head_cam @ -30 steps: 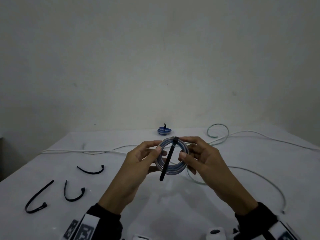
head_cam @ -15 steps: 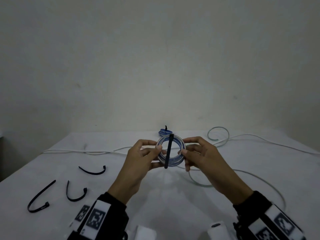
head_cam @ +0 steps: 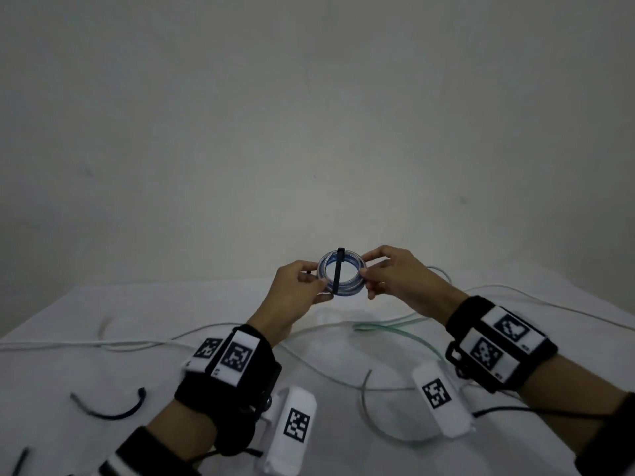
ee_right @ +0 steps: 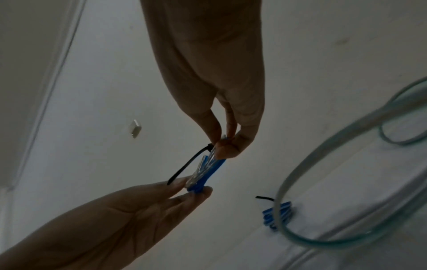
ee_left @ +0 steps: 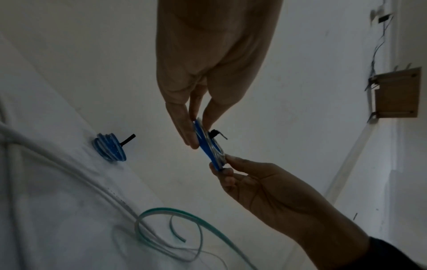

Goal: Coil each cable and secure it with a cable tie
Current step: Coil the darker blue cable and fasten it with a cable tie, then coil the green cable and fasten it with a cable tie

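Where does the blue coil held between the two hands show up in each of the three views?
Head: blue coil just above centre, between left hand and right hand.
Left wrist: centre, seen edge-on.
Right wrist: centre, edge-on.
Shared landmark: the black cable tie across the coil.

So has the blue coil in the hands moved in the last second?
Yes: up and away from the person. The blue coil was below the table's far edge earlier; now it straddles that edge, partly against the wall.
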